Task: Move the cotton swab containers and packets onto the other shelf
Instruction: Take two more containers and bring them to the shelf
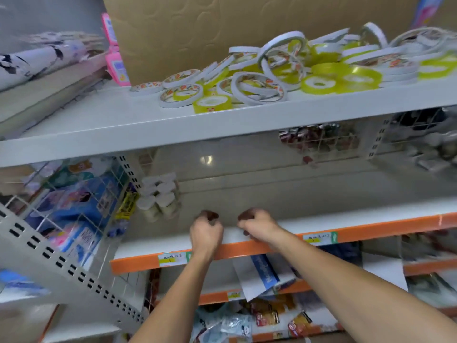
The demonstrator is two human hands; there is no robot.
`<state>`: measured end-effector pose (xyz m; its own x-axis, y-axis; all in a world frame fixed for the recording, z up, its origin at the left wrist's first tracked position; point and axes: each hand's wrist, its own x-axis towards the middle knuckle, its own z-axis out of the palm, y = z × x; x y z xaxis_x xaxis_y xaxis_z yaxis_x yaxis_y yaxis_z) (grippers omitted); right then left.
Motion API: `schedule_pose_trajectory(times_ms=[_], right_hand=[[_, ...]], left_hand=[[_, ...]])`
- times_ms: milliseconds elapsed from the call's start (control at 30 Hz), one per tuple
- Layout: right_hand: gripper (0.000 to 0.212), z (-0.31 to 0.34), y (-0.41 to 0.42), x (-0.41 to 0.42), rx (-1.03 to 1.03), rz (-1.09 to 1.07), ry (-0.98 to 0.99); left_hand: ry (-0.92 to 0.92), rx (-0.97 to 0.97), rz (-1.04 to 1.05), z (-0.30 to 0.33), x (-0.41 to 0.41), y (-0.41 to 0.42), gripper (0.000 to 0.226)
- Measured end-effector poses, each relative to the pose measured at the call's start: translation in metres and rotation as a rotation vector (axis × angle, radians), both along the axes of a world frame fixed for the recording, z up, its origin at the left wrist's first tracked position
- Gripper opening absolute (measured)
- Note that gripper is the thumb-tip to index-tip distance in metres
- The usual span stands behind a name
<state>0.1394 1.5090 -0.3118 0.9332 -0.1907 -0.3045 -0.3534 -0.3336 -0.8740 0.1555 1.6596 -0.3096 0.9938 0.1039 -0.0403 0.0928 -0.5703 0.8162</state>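
Observation:
Several white-lidded cotton swab containers (158,196) stand clustered at the back left of the middle shelf (371,231), beside the wire divider. My left hand (206,231) and my right hand (257,225) hover side by side over the shelf's orange front edge, right of the containers and apart from them. Both have their fingers curled down and inward, and I see nothing in either. The fingertips are in shadow. No packets of swabs can be made out.
The upper white shelf (123,129) carries a heap of tape rolls (272,73) in front of a cardboard sheet (222,28). A wire divider (81,206) with blue packaged goods stands left. Lower shelves hold envelopes (262,276) and small packets (267,318).

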Motion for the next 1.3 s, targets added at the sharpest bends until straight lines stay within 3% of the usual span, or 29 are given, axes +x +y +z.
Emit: schedule_pose_trajectory(times_ms=[633, 1100, 1300], right_hand=[[0.013, 0.003, -0.251, -0.151, -0.034, -0.500, 0.023], [0.012, 0.006, -0.410, -0.197, 0.019, -0.894, -0.017], [0.015, 0.010, -0.478, -0.192, 0.062, -1.022, -0.051]], left_hand=[[0.092, -0.034, -0.711, -0.006, -0.066, -0.293, 0.023], [0.342, -0.209, -0.958, 0.021, -0.091, -0.482, 0.006], [0.345, -0.098, -1.047, 0.026, -0.080, -0.558, 0.015]])
